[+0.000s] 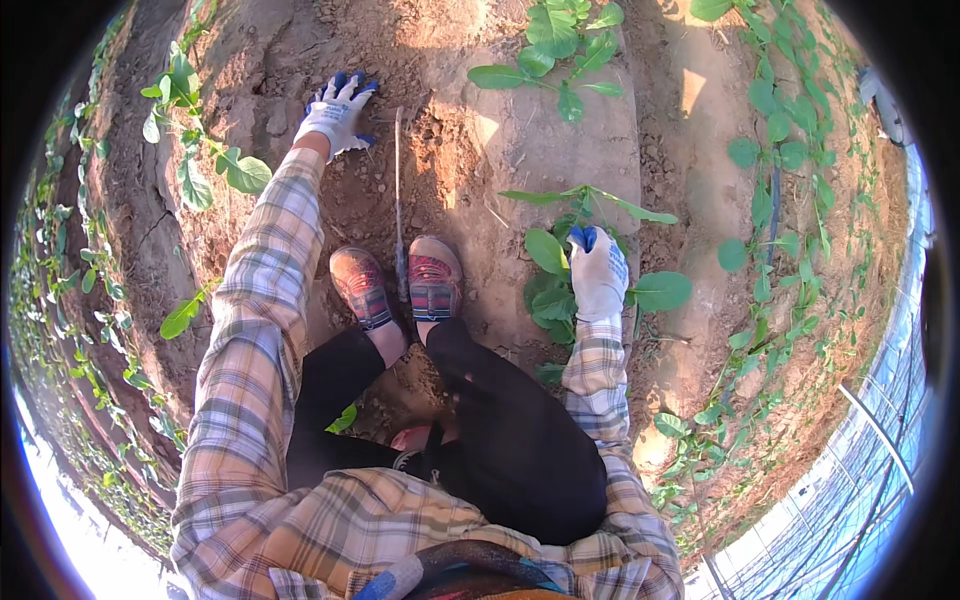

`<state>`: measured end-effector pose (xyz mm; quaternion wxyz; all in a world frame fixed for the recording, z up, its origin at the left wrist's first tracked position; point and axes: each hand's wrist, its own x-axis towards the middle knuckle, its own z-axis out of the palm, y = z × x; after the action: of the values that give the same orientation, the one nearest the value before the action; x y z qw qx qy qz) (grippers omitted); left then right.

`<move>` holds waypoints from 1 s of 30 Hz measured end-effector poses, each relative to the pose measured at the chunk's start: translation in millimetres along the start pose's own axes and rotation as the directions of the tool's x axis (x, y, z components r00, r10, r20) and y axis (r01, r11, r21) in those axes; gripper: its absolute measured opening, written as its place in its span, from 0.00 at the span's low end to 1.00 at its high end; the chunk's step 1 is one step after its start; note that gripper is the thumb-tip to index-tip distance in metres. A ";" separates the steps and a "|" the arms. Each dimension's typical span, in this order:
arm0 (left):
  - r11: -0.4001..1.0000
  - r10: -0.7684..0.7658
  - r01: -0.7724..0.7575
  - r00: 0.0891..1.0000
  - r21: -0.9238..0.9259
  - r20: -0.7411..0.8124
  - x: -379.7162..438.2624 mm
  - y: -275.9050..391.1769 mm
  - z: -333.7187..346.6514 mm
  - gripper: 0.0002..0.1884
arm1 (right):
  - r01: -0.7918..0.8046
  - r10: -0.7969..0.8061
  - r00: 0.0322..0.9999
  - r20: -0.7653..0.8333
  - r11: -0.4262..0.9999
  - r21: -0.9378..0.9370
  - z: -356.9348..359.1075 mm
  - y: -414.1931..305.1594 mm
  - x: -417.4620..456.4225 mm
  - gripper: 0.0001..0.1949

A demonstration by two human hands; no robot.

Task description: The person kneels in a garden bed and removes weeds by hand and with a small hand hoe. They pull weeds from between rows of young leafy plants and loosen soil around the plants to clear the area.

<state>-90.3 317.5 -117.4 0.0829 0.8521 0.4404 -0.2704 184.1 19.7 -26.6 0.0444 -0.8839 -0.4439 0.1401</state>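
Observation:
My left hand [337, 114], in a white knit glove with blue-coated fingers, lies with fingers spread on the brown soil [289, 60]. Just right of it a thin stick-like rod [398, 180] runs along the ground to between my shoes; what its lower end is cannot be made out. My right hand [598, 262], gloved the same way, is at a leafy green plant [553, 304] on the right. Its fingers are curled in among the stems, and the fingertips are partly hidden, so whether it grips a stem cannot be told.
Another leafy plant [555, 34] grows farther up the same bed. Trailing plants [184, 97] stand on the left. To the right, more rows grow along a dark irrigation line [774, 210]. My shoes [433, 277] are on the soil between the hands. Metal framing curves at the lower right.

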 end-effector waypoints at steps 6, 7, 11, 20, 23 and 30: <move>1.000 0.014 -0.014 0.997 0.002 -0.073 -17.7 12.7 19.2 0.46 | -0.037 0.035 0.998 0.054 0.999 0.024 1.7 3.8 -1.2 0.14; 1.000 0.003 -0.002 0.996 0.008 -0.093 -20.0 13.5 23.7 0.43 | -0.037 0.036 0.998 0.055 0.999 0.024 2.4 4.1 -0.8 0.14; 0.998 -0.049 0.044 0.984 -0.032 -0.171 -21.5 17.2 44.1 0.34 | -0.028 0.028 0.997 0.076 1.000 -0.002 0.7 -0.1 0.9 0.14; 0.898 -0.178 0.088 0.969 -0.431 -0.172 -8.3 9.4 48.9 0.20 | -0.057 0.052 0.996 0.079 0.997 0.053 0.9 3.1 -0.5 0.14; 0.507 -0.400 -0.006 0.884 -0.862 -0.242 -3.5 -19.6 84.1 0.15 | 0.007 -0.011 0.997 0.075 0.998 0.064 3.1 -5.4 3.5 0.13; 0.088 0.147 -0.377 0.920 -0.922 -0.362 -42.5 141.7 -58.5 0.14 | -0.058 0.055 0.996 0.072 0.997 0.049 6.5 11.2 -3.5 0.14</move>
<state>25.3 224.8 -59.3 0.6250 0.6728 0.3533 0.1787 188.9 9.9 -34.4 0.0474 -0.8892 -0.4163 0.1839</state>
